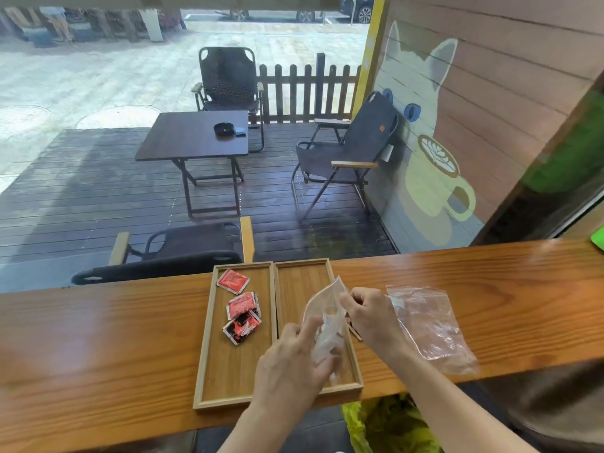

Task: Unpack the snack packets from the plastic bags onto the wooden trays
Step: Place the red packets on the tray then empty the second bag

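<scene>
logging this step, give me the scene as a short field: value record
left tray: three red snack packets
right tray: no packets seen
left hand: gripping clear bag low
right hand: pinching the bag's top edge
second bag: lying on wooden counter, right of the trays

trays: 2 | red packets: 3 | plastic bags: 2 | hands: 2 | bench: 1

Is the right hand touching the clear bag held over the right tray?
Touching. The head view shows the right hand pinching the top edge of the clear bag, while the left hand grips it lower down.
</scene>
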`<state>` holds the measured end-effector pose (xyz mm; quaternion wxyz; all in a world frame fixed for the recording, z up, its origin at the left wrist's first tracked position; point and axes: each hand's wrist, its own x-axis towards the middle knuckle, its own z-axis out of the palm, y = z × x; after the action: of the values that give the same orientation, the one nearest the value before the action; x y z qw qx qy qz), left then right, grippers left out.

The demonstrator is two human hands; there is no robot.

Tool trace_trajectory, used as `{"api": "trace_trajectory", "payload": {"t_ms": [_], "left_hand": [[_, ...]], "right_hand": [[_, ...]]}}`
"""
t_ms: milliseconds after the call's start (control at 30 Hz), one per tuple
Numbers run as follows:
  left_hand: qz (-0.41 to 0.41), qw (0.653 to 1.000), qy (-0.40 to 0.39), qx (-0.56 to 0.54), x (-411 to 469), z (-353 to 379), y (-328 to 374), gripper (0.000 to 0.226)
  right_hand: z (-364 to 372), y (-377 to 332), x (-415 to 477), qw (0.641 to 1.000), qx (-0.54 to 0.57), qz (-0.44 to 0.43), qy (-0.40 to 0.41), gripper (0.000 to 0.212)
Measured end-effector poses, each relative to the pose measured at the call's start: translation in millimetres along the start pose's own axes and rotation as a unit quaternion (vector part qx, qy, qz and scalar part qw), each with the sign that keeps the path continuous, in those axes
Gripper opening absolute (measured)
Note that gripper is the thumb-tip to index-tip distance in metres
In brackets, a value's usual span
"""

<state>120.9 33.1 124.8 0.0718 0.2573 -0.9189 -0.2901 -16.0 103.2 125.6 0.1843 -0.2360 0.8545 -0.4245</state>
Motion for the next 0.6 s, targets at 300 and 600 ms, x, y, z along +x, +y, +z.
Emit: {"api": "trace_trajectory", "payload": {"t_ms": [300,600], "left_hand": [[0.065,0.996,0.052,0.013,20,-6,-30,0.010],[0.104,0.992,0.049,-0.044,35,-27,-35,0.014]], "right_hand": [[-26,1,9,0.982,-0.047,-0.117,-0.141,0.048],[-41,6,21,0.972,-0.088,-0.122,-0.183,0.008]]}}
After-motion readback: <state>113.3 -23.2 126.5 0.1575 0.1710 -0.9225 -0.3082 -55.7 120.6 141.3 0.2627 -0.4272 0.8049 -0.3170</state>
